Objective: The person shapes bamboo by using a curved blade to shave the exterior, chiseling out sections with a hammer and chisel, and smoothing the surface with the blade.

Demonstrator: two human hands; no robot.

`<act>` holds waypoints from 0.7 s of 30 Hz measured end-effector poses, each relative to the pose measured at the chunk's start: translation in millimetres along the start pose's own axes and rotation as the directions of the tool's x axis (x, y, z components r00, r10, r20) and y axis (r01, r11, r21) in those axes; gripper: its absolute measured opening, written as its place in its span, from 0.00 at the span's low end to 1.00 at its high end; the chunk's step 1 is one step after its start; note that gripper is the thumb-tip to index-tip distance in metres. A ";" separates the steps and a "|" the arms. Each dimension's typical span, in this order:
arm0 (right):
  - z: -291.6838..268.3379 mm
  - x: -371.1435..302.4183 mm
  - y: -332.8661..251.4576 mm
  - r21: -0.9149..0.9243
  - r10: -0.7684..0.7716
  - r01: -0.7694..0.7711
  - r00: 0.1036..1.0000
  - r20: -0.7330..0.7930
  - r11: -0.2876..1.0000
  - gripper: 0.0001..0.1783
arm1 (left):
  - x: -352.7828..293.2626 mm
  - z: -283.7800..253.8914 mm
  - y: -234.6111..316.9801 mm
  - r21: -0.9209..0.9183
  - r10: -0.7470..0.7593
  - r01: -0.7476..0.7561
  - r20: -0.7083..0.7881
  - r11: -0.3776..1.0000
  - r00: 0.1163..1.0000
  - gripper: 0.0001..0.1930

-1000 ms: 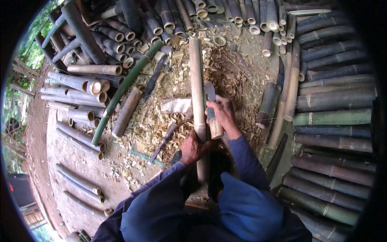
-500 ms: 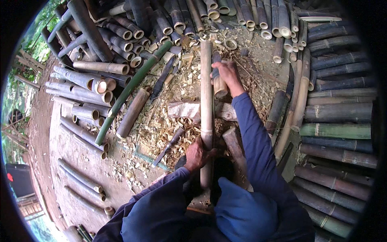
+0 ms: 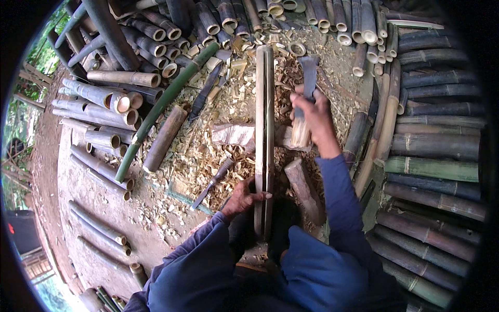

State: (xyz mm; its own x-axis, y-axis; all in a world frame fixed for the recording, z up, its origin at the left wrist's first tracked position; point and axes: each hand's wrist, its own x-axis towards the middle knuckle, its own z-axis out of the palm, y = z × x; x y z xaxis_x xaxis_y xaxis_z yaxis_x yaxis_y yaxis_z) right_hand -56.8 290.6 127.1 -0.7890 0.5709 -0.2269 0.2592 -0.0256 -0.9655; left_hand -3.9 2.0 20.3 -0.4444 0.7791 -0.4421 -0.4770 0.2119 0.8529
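Observation:
A pale bamboo pole [image 3: 260, 99] stretches away from me between my knees, a dark lengthwise split running down it. My left hand [image 3: 242, 198] grips its near part, the thumb lying across it. To the right of the pole and apart from it, my right hand [image 3: 318, 118] is closed around a broad-bladed knife [image 3: 309, 72]. The grey blade points away from me, and the thick wooden handle end shows below the fingers. Under the pole lies a rough wooden block [image 3: 232, 134], whose middle the pole hides.
Shavings [image 3: 208, 151] cover the floor. A narrow-bladed tool [image 3: 214, 182] lies left of the pole, a short log [image 3: 304, 190] right. Further left are a green bamboo pole [image 3: 166, 112] and a brown bamboo piece [image 3: 165, 138]. Bamboo stacks [image 3: 436, 130] line the right and far sides.
My right hand has moved right, away from the pole, with the knife. The split now shows along the pole, which faced me as one pale surface before. My left hand still grips it.

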 end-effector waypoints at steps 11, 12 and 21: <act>24.0 -105.0 48.1 -0.100 0.157 -0.137 0.962 0.222 0.985 0.26 | 2.1 -7.1 0.3 0.206 0.014 -0.019 0.022 0.978 1.000 0.32; 24.4 -117.1 55.1 -0.134 0.166 -0.145 0.972 0.164 0.980 0.22 | 3.3 -6.2 1.4 0.188 0.009 -0.018 0.051 0.982 0.999 0.33; 4.3 -194.5 60.8 -0.238 0.074 -0.024 0.976 0.205 0.971 0.14 | 3.3 -5.2 -6.2 0.051 -0.013 0.011 0.042 0.999 0.999 0.35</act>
State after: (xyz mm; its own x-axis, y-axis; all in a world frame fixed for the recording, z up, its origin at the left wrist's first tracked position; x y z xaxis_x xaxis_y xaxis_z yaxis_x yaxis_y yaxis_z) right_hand 110.0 174.4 112.0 -0.8651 0.3869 -0.3193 0.4030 0.1572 -0.9016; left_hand -6.3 0.2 12.1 -0.4063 0.8002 -0.4412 -0.4427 0.2500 0.8611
